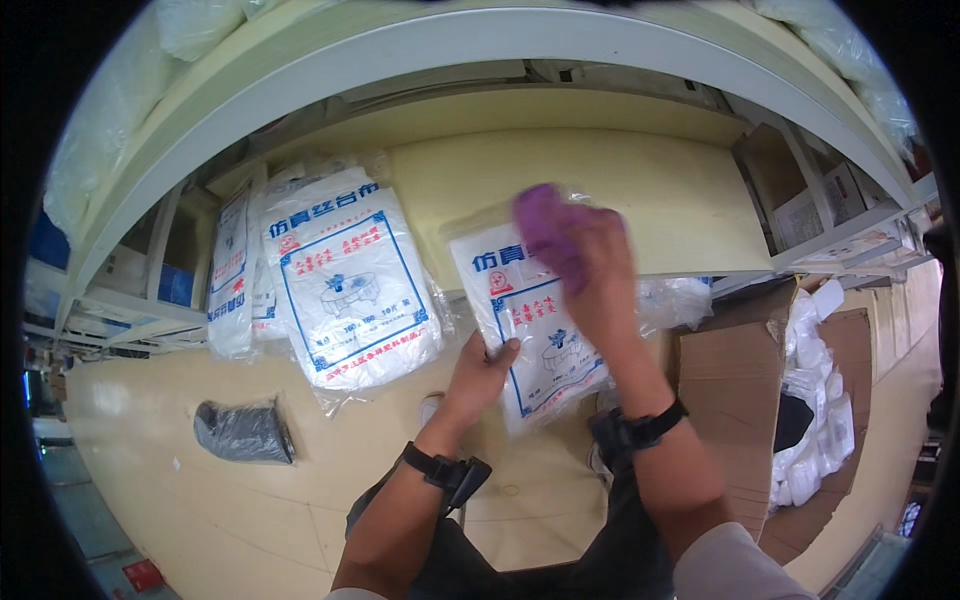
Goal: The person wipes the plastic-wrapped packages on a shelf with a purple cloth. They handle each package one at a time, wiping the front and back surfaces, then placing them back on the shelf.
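Hands [480, 375] 2 | purple cloth [540, 225] 1 | held package [535, 345] 1

Eight o'clock: dark grey wrapped package [243, 432] on the floor [320, 510]. Four o'clock: open cardboard box [728, 375] containing white bundles [807, 455]. Twelve o'clock: white shelf edge [480, 38].

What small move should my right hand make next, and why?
Probably draw the purple cloth down the flat white plastic package: your right hand holds the cloth over the package's upper part, and your left hand grips its left edge.
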### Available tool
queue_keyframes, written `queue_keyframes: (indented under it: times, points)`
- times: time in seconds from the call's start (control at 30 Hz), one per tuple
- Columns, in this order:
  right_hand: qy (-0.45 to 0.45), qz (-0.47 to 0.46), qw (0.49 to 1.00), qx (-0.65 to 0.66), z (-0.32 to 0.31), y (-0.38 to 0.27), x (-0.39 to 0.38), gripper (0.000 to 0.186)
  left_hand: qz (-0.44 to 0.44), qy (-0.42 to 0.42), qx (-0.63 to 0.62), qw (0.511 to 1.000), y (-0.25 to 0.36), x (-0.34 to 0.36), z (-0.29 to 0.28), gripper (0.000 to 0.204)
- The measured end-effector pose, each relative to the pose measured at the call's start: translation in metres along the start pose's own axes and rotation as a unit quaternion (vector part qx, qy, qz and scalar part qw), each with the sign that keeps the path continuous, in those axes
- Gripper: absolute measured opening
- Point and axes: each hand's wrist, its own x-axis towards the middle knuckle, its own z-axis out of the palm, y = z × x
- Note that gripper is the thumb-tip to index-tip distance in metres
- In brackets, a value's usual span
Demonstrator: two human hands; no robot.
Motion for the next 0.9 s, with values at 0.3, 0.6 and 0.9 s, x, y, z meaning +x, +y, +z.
queue_keyframes:
  times: [0.3, 0.6, 0.9]
  points:
    - [-0.183, 0.248, 0.921, -0.237, -0.006, 0.061, -0.008, 0.053, -0.057, 0.031, -0.161, 0.985, 0.011, -0.005, -0.008, 0.029]
    - [-0.010, 0.162, 0.964, -0.212, -0.056, 0.086, -0.026, 0.070, -0.031, 0.047, -0.323, 0.945, 0.036, 0.000, -0.021, 0.033]
    - [-0.244, 0.499, 0.804, 0.211, -0.073, -0.008, -0.042, 0.056, -0.007, 0.033, -0.366, 0.930, 0.054, -0.023, -0.025, 0.045]
